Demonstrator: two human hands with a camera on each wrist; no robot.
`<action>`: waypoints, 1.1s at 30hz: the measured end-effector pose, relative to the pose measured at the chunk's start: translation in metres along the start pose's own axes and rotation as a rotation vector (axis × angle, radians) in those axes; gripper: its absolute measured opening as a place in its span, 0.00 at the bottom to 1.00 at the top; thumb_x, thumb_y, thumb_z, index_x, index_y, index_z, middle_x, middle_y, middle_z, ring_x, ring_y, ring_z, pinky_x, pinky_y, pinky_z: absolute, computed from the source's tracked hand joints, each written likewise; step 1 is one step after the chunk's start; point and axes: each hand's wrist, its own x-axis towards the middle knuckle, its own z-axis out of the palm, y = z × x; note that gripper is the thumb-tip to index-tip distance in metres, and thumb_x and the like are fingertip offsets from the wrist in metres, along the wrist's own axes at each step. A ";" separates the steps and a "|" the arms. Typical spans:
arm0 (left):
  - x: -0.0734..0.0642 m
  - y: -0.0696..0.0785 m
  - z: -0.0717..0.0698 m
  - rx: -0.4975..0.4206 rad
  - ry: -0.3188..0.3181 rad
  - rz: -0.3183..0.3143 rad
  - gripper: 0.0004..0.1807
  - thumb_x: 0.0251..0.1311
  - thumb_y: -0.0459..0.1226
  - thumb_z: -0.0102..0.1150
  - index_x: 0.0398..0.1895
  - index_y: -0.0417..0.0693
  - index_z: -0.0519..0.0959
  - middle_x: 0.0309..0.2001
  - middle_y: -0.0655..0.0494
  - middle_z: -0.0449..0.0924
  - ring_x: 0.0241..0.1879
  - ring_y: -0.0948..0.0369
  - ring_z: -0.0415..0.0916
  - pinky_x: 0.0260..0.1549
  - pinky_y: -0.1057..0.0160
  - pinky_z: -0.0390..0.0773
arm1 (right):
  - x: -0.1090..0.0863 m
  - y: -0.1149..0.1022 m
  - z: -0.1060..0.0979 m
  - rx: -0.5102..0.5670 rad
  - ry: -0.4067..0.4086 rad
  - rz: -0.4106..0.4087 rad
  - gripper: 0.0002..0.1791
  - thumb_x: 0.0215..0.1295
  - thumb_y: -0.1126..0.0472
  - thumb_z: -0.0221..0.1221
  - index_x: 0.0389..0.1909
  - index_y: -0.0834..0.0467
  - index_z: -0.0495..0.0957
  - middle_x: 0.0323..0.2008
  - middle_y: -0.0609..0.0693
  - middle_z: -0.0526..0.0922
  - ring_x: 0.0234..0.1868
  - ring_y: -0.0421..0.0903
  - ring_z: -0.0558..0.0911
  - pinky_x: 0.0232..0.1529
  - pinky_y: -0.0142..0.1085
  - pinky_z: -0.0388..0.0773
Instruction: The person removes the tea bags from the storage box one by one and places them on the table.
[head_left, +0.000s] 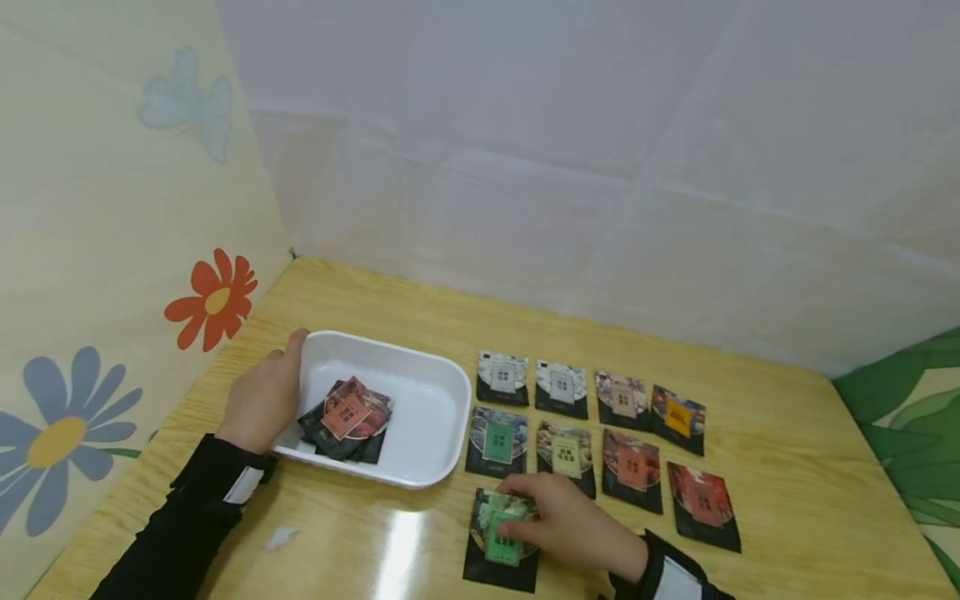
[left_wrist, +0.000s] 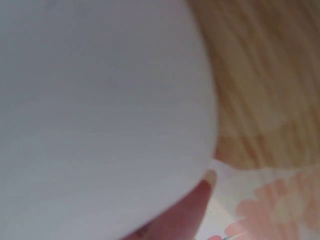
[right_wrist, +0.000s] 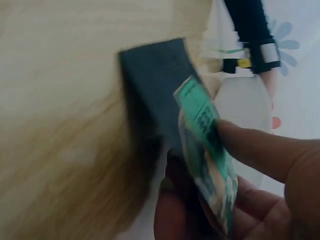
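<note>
A small green packet (head_left: 498, 546), black at one end, is low in the middle of the head view, pinched in the grip of the right hand (head_left: 558, 518). The right wrist view shows it tilted. The white tray (head_left: 427, 417) has round corners and sits left of the middle, its left edge held in the grip of the left hand (head_left: 258, 398). Inside is a messy pile of packets (head_left: 348, 417), a red label on top. Eight more packets (head_left: 564, 454) lie in two wonky rows to its right.

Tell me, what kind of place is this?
Probably an indoor tabletop work corner: a yellowish wood-grain table, a creased white fabric-like backdrop behind it, and a cream side panel printed with red and blue flowers.
</note>
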 end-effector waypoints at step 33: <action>-0.001 0.003 0.003 0.024 0.042 -0.014 0.30 0.58 0.29 0.59 0.64 0.34 0.60 0.34 0.33 0.76 0.26 0.47 0.77 0.25 0.48 0.78 | -0.001 -0.019 0.013 -0.580 0.212 -0.079 0.22 0.57 0.39 0.61 0.48 0.46 0.81 0.41 0.39 0.78 0.38 0.36 0.77 0.32 0.29 0.73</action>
